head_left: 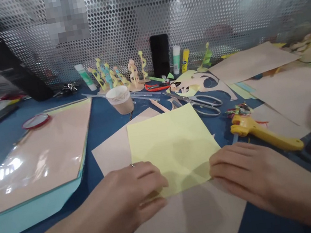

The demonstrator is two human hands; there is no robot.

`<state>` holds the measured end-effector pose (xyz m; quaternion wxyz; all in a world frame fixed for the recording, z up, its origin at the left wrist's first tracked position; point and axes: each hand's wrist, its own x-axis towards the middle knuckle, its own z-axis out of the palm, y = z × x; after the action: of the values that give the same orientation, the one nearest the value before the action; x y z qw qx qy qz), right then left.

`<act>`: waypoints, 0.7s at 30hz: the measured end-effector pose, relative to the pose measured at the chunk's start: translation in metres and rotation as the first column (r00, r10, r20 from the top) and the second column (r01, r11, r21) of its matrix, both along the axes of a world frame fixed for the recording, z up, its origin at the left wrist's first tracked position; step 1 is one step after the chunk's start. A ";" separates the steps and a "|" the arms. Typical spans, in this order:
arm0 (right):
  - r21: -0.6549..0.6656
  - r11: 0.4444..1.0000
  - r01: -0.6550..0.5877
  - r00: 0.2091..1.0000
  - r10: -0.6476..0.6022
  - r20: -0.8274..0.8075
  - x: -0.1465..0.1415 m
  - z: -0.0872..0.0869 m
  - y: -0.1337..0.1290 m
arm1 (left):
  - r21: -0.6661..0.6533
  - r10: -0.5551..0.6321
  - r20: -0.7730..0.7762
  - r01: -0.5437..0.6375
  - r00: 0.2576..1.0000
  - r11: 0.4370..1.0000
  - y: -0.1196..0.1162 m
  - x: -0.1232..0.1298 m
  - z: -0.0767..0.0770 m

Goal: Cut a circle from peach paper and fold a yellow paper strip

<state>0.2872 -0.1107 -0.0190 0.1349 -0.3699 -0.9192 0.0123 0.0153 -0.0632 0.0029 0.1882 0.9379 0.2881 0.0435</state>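
Observation:
A yellow square sheet (172, 145) lies over a larger pale pinkish sheet (174, 221), which has a rounded cut-out at its near edge. My left hand (133, 192) grips the yellow sheet's near left corner between thumb and fingers, a ring on one finger. At the near right corner, my right hand (246, 172) has its fingers pressed together over the paper's edge; its thumb is hidden. Beyond the sheet are silver scissors (204, 104) and a paper cup (121, 100). A yellow glue gun (263, 133) rests just past my right hand.
Plastic-covered pink and blue sheets (44, 152) lie at the left. Along the perforated metal screen (117, 22) stand glue sticks (176, 59), curled paper pieces and a black phone (161, 55). A red cutter (157, 86) and paper scraps (257, 60) lie farther back.

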 end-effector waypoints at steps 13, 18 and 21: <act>-0.250 0.956 0.153 0.976 -0.185 -0.112 0.003 -0.006 0.003 | -0.213 0.128 -0.074 -0.141 0.989 0.967 0.006 -0.003 -0.008; -0.298 0.933 0.203 0.963 -0.246 -0.114 0.001 -0.006 0.004 | -0.333 0.216 -0.077 -0.229 0.973 0.914 0.009 -0.002 -0.003; -0.310 0.919 0.243 0.953 -0.286 -0.099 -0.002 -0.005 0.004 | -0.346 0.273 -0.125 -0.300 0.954 0.889 0.011 -0.002 0.001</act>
<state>0.2849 -0.1071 -0.0242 0.1437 -0.5049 -0.8365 0.1570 0.0134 -0.0519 0.0038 0.3381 0.8353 0.4331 -0.0172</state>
